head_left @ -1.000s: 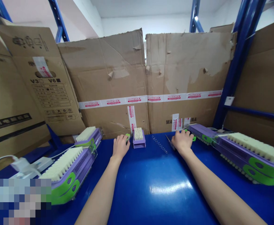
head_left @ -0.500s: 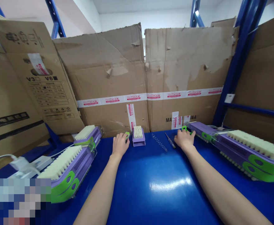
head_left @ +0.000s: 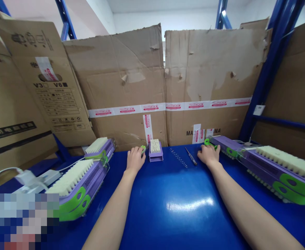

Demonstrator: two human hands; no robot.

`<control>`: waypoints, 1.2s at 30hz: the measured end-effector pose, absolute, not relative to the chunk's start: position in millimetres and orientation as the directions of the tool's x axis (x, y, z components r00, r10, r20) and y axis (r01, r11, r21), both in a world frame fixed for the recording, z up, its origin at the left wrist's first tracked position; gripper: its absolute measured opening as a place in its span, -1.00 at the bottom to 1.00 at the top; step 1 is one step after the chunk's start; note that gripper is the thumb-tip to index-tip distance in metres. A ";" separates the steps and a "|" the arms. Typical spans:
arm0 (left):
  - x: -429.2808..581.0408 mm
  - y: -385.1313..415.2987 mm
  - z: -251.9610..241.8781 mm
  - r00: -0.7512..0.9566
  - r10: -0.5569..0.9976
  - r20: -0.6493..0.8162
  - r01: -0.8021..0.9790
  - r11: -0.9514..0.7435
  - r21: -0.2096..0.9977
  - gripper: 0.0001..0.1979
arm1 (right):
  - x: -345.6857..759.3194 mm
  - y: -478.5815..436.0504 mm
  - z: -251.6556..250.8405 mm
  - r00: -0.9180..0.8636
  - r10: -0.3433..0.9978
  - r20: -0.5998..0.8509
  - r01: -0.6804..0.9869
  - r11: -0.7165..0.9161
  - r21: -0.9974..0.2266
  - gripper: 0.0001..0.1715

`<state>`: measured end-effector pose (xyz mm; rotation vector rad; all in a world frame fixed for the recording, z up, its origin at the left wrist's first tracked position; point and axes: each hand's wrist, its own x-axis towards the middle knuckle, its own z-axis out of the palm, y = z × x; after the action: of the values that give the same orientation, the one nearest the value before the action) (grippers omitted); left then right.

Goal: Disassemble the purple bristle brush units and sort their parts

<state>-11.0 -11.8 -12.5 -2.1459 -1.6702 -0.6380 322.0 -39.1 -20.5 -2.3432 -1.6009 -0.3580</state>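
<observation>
My left hand (head_left: 136,159) lies at the back of the blue table with its fingers curled over a small green piece (head_left: 143,148), mostly hidden under them. Just right of it stands a purple block with a ribbed cream pad on top (head_left: 156,146). A thin metal coil spring (head_left: 178,158) and a slim screwdriver with a clear handle (head_left: 191,156) lie between the hands. My right hand (head_left: 208,154) is closed around a green plastic piece with a looped end (head_left: 207,141), beside the purple units. The fingers partly cover that piece.
Purple-and-green units with cream ribbed pads sit on the left (head_left: 76,187) and right (head_left: 274,170). A white power strip with plugs and cable (head_left: 48,177) lies at left. Cardboard sheets (head_left: 126,83) wall the back of the blue table (head_left: 168,225). Blue rack posts (head_left: 267,69) rise behind.
The whole view has shifted slightly, so things appear a little further right. Both hands stay at the same green pieces, with little visible movement.
</observation>
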 end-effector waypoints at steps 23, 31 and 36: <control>-10.4 -14.3 -11.0 0.208 0.812 0.545 0.967 -0.254 0.010 -0.75 | 314.6 -44.1 -18.6 0.682 0.605 0.411 0.730 -0.597 -0.332 -0.59; -10.6 -13.2 -12.4 0.193 0.807 0.558 0.971 -0.239 0.009 -0.76 | 317.0 -41.8 -18.0 0.603 0.695 0.393 0.795 -0.478 -0.375 -0.64; -10.6 -12.6 -13.1 0.188 0.809 0.558 0.974 -0.226 0.000 -0.76 | 318.4 -39.9 -20.2 0.550 0.736 0.394 0.831 -0.434 -0.349 -0.65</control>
<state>-10.6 -12.6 -13.1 -2.1147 -1.6801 -0.6441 318.4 -39.9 -20.2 -2.2819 -1.2618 -0.2480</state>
